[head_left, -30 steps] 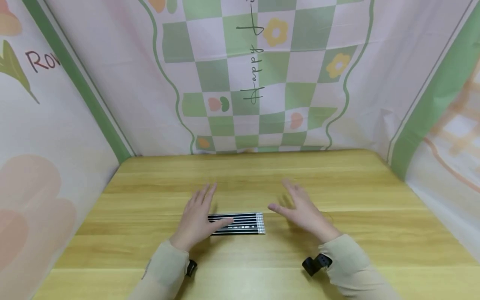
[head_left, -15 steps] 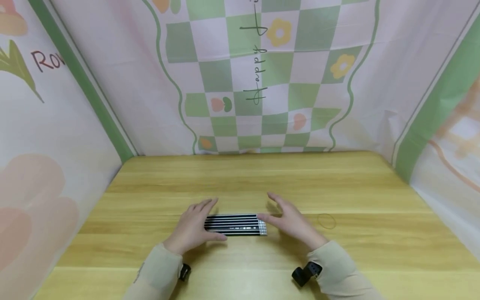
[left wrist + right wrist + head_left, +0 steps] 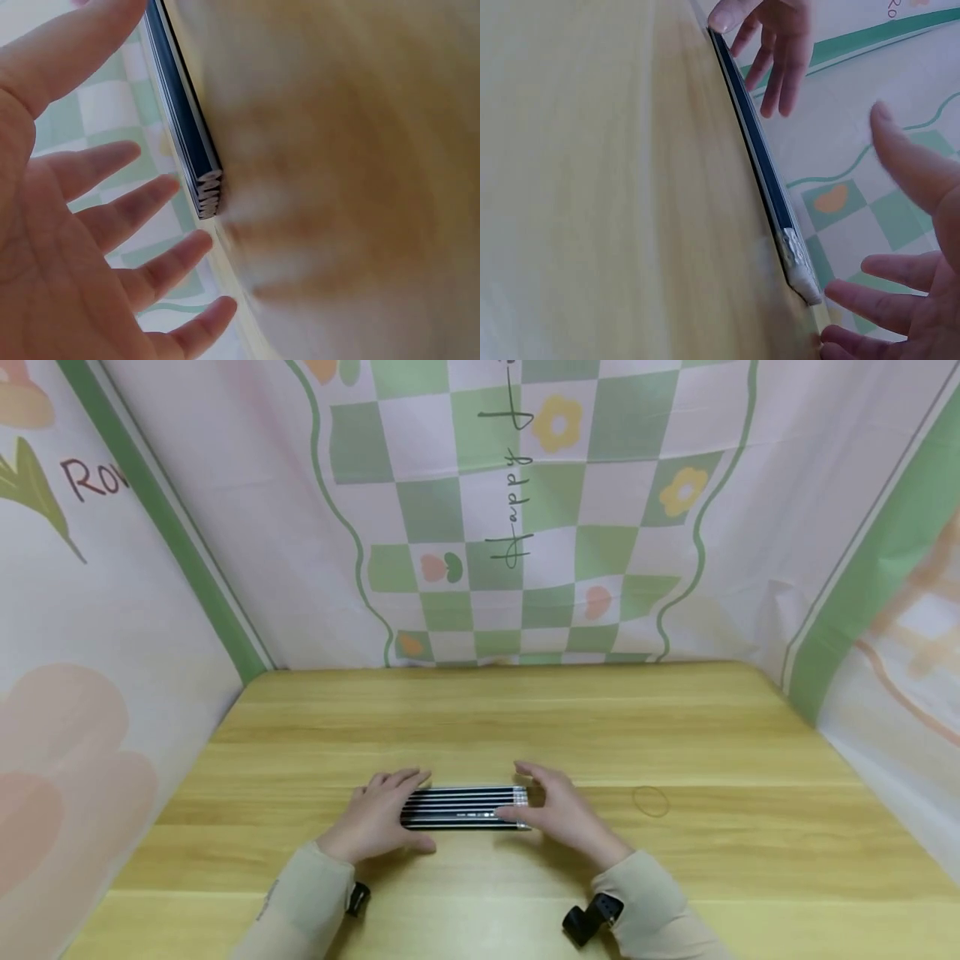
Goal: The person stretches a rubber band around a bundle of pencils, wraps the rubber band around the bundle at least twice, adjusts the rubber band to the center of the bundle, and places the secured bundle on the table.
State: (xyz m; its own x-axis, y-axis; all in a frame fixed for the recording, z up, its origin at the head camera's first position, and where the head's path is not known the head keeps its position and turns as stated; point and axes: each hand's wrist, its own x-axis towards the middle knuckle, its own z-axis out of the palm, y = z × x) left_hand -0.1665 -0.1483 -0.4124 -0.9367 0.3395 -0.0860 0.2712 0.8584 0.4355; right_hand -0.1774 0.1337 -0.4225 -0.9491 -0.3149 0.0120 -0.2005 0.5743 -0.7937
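Note:
Several black pencils with pale stripes [image 3: 453, 808] lie side by side in a flat row on the table, their silver ferrules and eraser ends to the right. My left hand [image 3: 378, 814] arches around the row's left end, thumb on the near side and fingers on the far side. At the eraser end, my right hand [image 3: 558, 812] has its thumb over the pencils in the head view. Both wrist views show spread fingers on the left hand [image 3: 82, 232] and right hand [image 3: 922, 270], with no grip on the pencils [image 3: 757, 157]. Exact contact cannot be told.
A thin loop like a rubber band [image 3: 633, 798] lies on the wooden table [image 3: 480, 718] to the right of my right hand. Patterned cloth [image 3: 555, 485] hangs behind the table and along both sides.
Both hands have come lower around the pencils. The right hand moved left to the eraser end, uncovering the loop; the left hand slid slightly left, showing more of the row.

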